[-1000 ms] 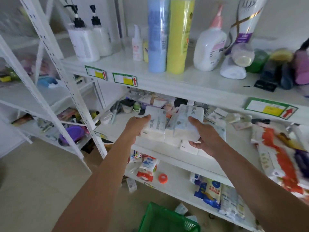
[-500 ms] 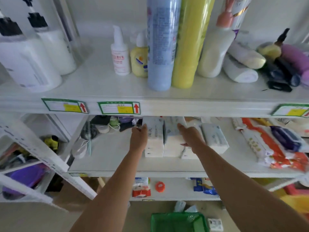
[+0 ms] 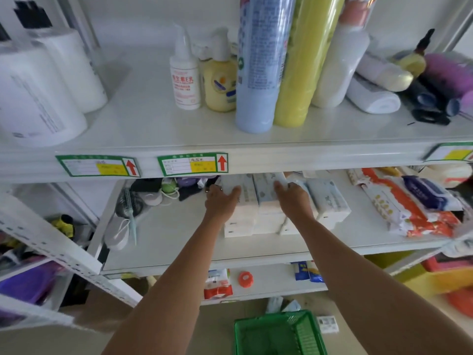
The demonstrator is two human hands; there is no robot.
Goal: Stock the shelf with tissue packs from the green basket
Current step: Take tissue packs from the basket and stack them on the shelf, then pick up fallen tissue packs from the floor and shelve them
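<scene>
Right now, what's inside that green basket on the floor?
The green basket looks empty in the part that shows: only its green mesh floor and walls. Its near end is cut off by the picture's bottom edge, so anything lying there cannot be seen.

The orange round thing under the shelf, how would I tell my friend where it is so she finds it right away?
Start at the middle shelf where both hands press on the tissue packs, then drop to the shelf just below. The small orange round thing lies flat there, between a red-and-white pack on its left and a blue pack on its right. It is the only round, all-orange item on that level.
</scene>
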